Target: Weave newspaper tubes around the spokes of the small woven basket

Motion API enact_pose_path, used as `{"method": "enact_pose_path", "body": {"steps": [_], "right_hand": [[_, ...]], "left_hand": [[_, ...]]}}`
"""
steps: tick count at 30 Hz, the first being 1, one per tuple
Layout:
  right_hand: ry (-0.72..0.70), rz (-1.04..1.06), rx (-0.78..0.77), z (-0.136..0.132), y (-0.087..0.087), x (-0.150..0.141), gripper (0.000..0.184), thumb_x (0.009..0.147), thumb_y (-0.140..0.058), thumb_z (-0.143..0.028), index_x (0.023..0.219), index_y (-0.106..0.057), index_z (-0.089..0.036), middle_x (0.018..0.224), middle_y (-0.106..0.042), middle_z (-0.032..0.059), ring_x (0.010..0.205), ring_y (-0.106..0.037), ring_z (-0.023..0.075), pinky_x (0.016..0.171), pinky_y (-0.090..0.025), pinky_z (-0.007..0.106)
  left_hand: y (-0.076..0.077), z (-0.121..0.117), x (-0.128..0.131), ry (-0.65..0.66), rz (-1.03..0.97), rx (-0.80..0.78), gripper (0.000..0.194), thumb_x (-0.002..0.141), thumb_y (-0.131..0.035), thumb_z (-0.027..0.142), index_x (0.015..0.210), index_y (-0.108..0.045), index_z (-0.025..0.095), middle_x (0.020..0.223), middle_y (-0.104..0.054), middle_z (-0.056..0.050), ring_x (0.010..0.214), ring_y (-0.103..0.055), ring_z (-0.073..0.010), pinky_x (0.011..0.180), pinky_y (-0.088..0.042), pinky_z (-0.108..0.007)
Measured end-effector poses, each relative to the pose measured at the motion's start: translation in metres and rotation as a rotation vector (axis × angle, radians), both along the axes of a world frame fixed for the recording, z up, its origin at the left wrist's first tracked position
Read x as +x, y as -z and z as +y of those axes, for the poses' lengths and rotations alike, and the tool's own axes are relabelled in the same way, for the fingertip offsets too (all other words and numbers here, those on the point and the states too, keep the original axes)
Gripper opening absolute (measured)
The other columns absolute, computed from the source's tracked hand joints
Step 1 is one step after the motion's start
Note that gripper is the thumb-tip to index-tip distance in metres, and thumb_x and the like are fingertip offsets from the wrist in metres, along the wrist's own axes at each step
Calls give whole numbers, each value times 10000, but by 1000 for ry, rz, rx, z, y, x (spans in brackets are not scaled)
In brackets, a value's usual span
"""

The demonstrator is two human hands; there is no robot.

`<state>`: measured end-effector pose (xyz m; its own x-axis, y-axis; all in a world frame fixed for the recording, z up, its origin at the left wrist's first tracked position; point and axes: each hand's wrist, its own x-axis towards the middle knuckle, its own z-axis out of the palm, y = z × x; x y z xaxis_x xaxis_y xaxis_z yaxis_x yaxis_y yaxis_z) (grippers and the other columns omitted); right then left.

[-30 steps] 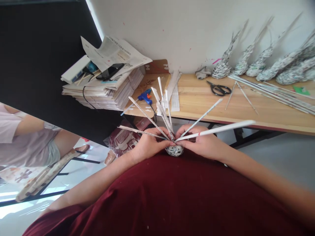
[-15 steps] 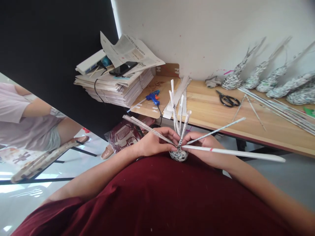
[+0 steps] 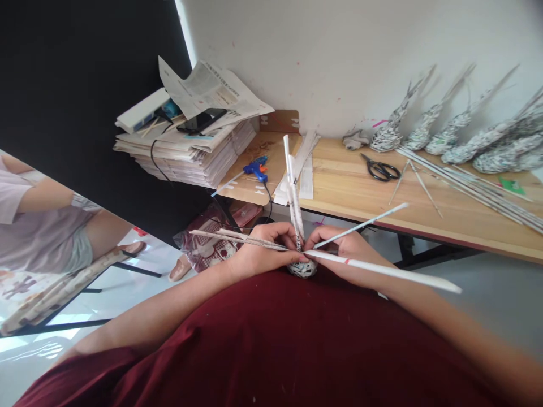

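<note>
Close to my body sits a small round woven piece (image 3: 302, 269) made of rolled newspaper strips, with several paper tubes (image 3: 292, 192) sticking up and out from its top. My left hand (image 3: 271, 247) is closed at its neck, pinching paper tubes that stick out to the left. From the other side my right hand (image 3: 335, 247) pinches at the same neck. A long white paper tube (image 3: 382, 270) runs out to the right past my right hand, and a thinner bluish tube (image 3: 360, 226) slants up to the right. My fingertips partly hide the weave.
On the wooden table (image 3: 339, 181) lie black-handled scissors (image 3: 380, 168), a blue glue gun (image 3: 257, 168) and long paper tubes (image 3: 470, 183). Several woven newspaper pieces (image 3: 386, 135) stand along the wall. A newspaper stack (image 3: 212, 161) holds a phone (image 3: 202, 120). Another person (image 3: 55, 215) sits at left.
The upright tubes have drawn closer together, and the left-pointing ones have swung lower. The long white tube's far end has dipped. The whole view has shifted slightly.
</note>
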<state>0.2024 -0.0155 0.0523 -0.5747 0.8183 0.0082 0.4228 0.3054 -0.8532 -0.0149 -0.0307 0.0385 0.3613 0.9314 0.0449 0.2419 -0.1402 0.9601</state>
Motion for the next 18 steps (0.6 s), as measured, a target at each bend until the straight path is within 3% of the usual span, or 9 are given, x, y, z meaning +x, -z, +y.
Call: {"method": "enact_pose_path", "body": {"steps": [4, 8, 13, 18], "right_hand": [[60, -19, 2, -4, -2, -2, 117, 871, -670, -311, 858, -695, -197, 760, -707, 10, 682, -623, 159, 620, -461, 260], [18, -3, 70, -5, -5, 1, 111, 910, -605, -256, 931, -699, -203, 798, -715, 13, 709, -636, 160, 675, -473, 278], [8, 23, 19, -4, -9, 7, 191, 965, -539, -287, 1034, -699, -209, 820, -729, 15, 675, -640, 150, 650, -463, 280], [5, 15, -46, -7, -17, 14, 196, 940, -606, -327, 1072, -681, -203, 854, -766, 17, 739, -696, 160, 680, -485, 276]], "left_hand": [[-7, -2, 1, -45, 157, 98, 226, 727, -849, 314, 810, -718, 150, 737, -704, -17, 684, -650, -139, 628, -494, -221], [-9, -4, 0, -59, 256, 203, 189, 776, -811, 335, 843, -757, 166, 826, -746, -49, 774, -688, -179, 726, -525, -262], [-4, 1, -5, -47, 168, 160, 83, 821, -752, 244, 855, -747, 169, 864, -752, -46, 811, -697, -177, 773, -542, -270], [1, 6, -12, 31, 25, 67, 96, 850, -728, 251, 865, -710, 158, 864, -735, -41, 820, -678, -166, 771, -533, -265]]}}
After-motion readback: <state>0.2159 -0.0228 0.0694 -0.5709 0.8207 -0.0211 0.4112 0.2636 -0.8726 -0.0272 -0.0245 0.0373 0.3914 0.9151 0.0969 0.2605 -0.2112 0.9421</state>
